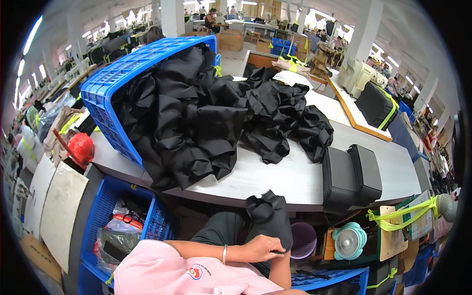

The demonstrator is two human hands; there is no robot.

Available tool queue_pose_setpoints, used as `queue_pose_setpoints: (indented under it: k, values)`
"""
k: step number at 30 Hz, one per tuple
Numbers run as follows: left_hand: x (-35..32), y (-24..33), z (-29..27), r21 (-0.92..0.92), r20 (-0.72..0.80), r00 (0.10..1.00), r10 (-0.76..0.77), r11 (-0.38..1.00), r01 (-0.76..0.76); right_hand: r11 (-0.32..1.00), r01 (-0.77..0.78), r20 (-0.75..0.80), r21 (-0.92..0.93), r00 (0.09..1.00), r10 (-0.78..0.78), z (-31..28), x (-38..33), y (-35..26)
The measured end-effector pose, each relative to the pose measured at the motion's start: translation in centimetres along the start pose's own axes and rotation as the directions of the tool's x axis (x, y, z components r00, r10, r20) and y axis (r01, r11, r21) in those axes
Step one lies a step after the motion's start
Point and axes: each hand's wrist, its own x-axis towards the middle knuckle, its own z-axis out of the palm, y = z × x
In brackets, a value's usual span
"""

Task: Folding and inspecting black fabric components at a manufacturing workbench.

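Observation:
My left hand (263, 248) is closed on the lower edge of a small black fabric piece (269, 216), held over my lap just below the front edge of the grey table (295, 182). A thin bracelet sits on that wrist. My right forearm rises from the lower edge and meets the same spot. My right hand (282, 255) is mostly hidden under the left hand and the cloth, so its grip does not show. On the table a large pile of black fabric pieces (206, 123) spills from a blue crate (105, 98) tipped on its side.
Two black boxy cases (351, 179) stand at the table's right front. Under the table are a blue crate with plastic bags (101, 221), a purple bin (305, 238) and a small teal fan (348, 241). A red bag (81, 147) lies at the left. Other people work far behind.

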Motion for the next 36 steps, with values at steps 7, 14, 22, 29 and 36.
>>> queue_pose_setpoints:
  k: [7, 14, 22, 29, 36]
  values:
    - [-0.2, 1.9, -0.8, -0.238, 0.089, 0.995, 0.043, 0.971, -0.02, 0.767, -0.139, -0.285, 0.626, 0.875, 0.391, 9.7, 6.2, -9.3]
    - [2.7, -1.1, -4.7, 0.105, -0.211, 0.976, -0.047, 0.992, 0.071, 0.814, -0.132, -0.276, 0.566, 0.9, 0.338, 7.9, 8.5, -6.2]
    - [3.2, -2.2, -7.1, -0.282, 0.099, 0.952, -0.29, 0.909, 0.306, 0.856, -0.124, -0.271, 0.502, 0.918, 0.291, 6.9, 9.6, -3.6]
    - [-0.7, 0.9, -2.1, 0.197, -0.164, 0.983, 0.079, 0.979, -0.046, 0.885, -0.104, -0.282, 0.454, 0.925, 0.254, 6.6, 9.4, -1.7]
    - [-0.8, -2.7, -3.3, -0.133, -0.052, 0.999, 0.001, 0.991, -0.008, 0.916, -0.091, -0.288, 0.39, 0.933, 0.216, 6.0, 8.6, -0.8]
